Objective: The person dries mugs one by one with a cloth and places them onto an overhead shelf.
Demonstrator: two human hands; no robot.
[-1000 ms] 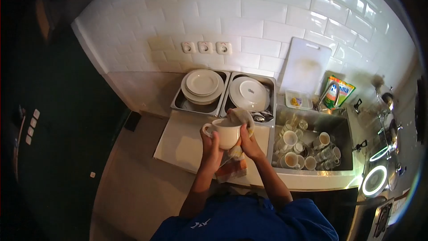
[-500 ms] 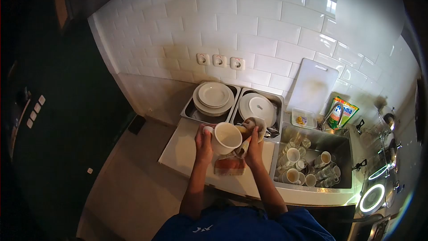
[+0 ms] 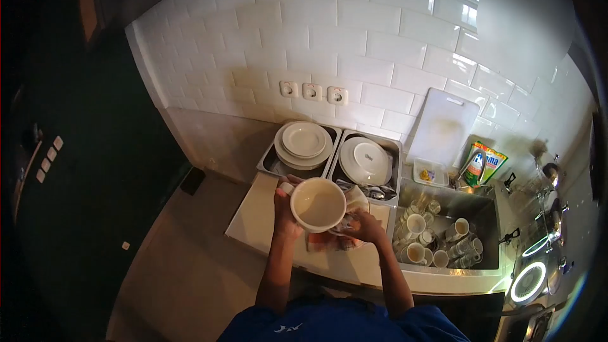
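A large white cup (image 3: 318, 204) is held above the counter, its open mouth facing up toward me. My left hand (image 3: 286, 214) is closed round its handle side, at the left. On the other side, my right hand (image 3: 362, 226) grips a pale patterned cloth (image 3: 356, 199) close to the cup's lower right; some of its fingers are hidden by the cloth. Below the cup a reddish-orange thing (image 3: 322, 242) lies on the counter, partly covered and too blurred to name.
White plates (image 3: 304, 139) stack in the left metal tub; more plates (image 3: 366, 159) and cutlery (image 3: 377, 191) fill the right one. The sink (image 3: 487, 215) holds several cups and glasses. A cutting board (image 3: 443, 128) leans on the tiles beside a detergent pouch (image 3: 497, 161).
The cup has tipped more toward me and come slightly closer. My right hand has moved down with the cloth, from the cup's upper right to its lower right.
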